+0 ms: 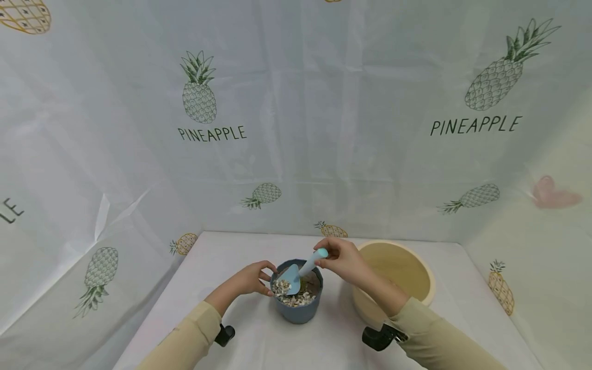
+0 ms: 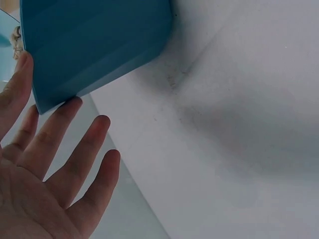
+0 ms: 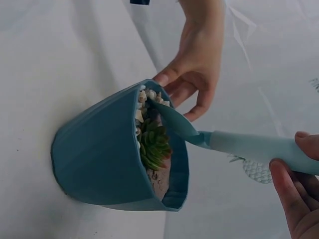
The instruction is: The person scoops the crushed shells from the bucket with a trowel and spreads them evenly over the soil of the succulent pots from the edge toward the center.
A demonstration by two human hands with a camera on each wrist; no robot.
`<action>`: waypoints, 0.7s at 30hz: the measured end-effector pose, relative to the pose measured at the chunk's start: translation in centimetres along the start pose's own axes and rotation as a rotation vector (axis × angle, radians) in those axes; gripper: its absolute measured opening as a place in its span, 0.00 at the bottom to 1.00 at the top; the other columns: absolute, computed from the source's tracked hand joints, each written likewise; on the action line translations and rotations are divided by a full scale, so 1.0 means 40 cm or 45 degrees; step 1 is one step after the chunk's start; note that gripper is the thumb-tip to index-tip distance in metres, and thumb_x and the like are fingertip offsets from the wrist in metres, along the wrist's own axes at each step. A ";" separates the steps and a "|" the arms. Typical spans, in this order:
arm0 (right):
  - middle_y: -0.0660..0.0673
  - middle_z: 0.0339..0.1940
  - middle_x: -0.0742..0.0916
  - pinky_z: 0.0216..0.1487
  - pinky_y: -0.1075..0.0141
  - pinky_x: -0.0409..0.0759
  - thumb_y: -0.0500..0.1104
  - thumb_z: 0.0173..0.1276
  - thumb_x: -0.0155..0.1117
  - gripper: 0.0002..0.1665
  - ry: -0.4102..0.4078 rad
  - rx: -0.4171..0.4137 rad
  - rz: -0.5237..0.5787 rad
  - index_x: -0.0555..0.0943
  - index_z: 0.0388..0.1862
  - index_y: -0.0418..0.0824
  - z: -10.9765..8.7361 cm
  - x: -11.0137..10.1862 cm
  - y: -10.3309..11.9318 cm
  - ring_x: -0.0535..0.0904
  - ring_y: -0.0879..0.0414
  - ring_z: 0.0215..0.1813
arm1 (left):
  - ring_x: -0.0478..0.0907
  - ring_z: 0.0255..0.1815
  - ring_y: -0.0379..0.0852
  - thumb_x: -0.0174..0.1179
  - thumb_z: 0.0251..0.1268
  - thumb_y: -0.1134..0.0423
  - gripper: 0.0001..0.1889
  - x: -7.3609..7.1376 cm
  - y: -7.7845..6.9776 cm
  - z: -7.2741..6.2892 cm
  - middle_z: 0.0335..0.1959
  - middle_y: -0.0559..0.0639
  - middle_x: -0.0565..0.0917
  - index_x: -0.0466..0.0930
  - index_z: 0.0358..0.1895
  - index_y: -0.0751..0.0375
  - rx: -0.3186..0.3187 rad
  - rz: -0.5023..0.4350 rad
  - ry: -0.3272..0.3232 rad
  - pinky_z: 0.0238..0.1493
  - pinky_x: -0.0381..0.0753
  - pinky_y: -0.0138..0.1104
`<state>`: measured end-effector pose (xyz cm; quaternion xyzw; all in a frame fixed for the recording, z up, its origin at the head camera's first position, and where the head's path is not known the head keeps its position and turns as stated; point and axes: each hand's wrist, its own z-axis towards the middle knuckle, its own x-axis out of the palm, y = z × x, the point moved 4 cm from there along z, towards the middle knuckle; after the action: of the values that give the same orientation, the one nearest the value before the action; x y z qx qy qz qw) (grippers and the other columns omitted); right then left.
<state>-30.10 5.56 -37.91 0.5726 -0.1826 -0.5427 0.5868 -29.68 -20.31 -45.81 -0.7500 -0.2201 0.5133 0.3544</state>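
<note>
A blue flower pot (image 1: 298, 313) stands upright on the table. Inside it, a small green succulent (image 3: 153, 143) grows in soil, with pale stones (image 1: 302, 299) spread over part of the surface. My left hand (image 1: 251, 280) holds the pot's left rim, its thumb and some fingertips touching the wall while other fingers stand off it. Between thumb and fingers, my right hand (image 1: 347, 261) grips the handle of a light blue garden trowel (image 3: 239, 144). The trowel's blade tips down into the pot at the left, against the stones. The blade's tip is hidden among them.
Right of the pot, partly behind the right forearm, is a large cream-coloured tub (image 1: 432, 282). A white cloth printed with pineapples (image 1: 199, 103) hangs behind and beside the white table (image 1: 222, 252).
</note>
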 end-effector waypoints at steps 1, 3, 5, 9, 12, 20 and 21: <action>0.46 0.38 0.84 0.38 0.64 0.82 0.33 0.63 0.70 0.12 -0.004 0.003 -0.003 0.82 0.45 0.38 0.002 0.000 0.000 0.83 0.54 0.38 | 0.83 0.45 0.58 0.75 0.46 0.75 0.29 0.001 0.001 0.001 0.48 0.62 0.84 0.75 0.54 0.60 0.004 -0.001 -0.001 0.45 0.80 0.49; 0.47 0.38 0.85 0.38 0.64 0.82 0.33 0.63 0.70 0.12 -0.012 0.008 -0.008 0.82 0.45 0.38 0.006 0.000 0.000 0.83 0.54 0.38 | 0.82 0.46 0.60 0.75 0.45 0.75 0.27 0.002 0.003 0.003 0.47 0.62 0.84 0.75 0.52 0.60 0.007 -0.001 -0.007 0.45 0.80 0.49; 0.47 0.38 0.85 0.38 0.65 0.82 0.34 0.63 0.69 0.12 -0.024 0.016 -0.013 0.82 0.46 0.38 0.010 -0.001 -0.001 0.83 0.54 0.38 | 0.81 0.48 0.62 0.75 0.45 0.75 0.27 0.002 0.004 0.004 0.47 0.62 0.84 0.75 0.50 0.60 0.007 -0.009 -0.010 0.45 0.80 0.49; 0.47 0.37 0.84 0.38 0.65 0.83 0.33 0.63 0.70 0.13 -0.071 0.023 -0.013 0.82 0.46 0.38 0.015 -0.003 -0.002 0.83 0.55 0.37 | 0.80 0.50 0.63 0.75 0.45 0.75 0.26 0.002 0.006 0.004 0.47 0.61 0.84 0.75 0.50 0.60 0.001 -0.023 -0.008 0.45 0.79 0.50; 0.46 0.37 0.84 0.37 0.65 0.83 0.32 0.62 0.70 0.13 -0.110 0.025 -0.008 0.82 0.46 0.37 0.014 -0.007 -0.002 0.83 0.55 0.37 | 0.79 0.51 0.64 0.75 0.46 0.74 0.26 0.002 0.006 0.005 0.47 0.61 0.85 0.75 0.50 0.60 -0.004 -0.016 -0.010 0.46 0.79 0.50; 0.46 0.37 0.84 0.38 0.65 0.82 0.32 0.62 0.70 0.13 -0.122 0.011 -0.003 0.82 0.45 0.37 0.004 -0.014 -0.006 0.83 0.54 0.38 | 0.78 0.52 0.65 0.74 0.48 0.73 0.26 -0.001 0.007 0.003 0.48 0.62 0.84 0.75 0.51 0.59 -0.006 0.000 -0.005 0.46 0.79 0.50; 0.46 0.37 0.84 0.38 0.65 0.82 0.32 0.62 0.70 0.13 -0.114 0.011 -0.003 0.82 0.46 0.38 0.003 -0.015 -0.005 0.83 0.54 0.38 | 0.79 0.52 0.65 0.75 0.47 0.73 0.26 -0.001 0.007 0.003 0.48 0.62 0.84 0.75 0.51 0.59 -0.007 -0.002 -0.006 0.46 0.79 0.51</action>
<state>-30.49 6.06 -37.82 0.5504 -0.2103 -0.5676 0.5750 -29.81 -20.50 -46.03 -0.7496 -0.2227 0.5141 0.3523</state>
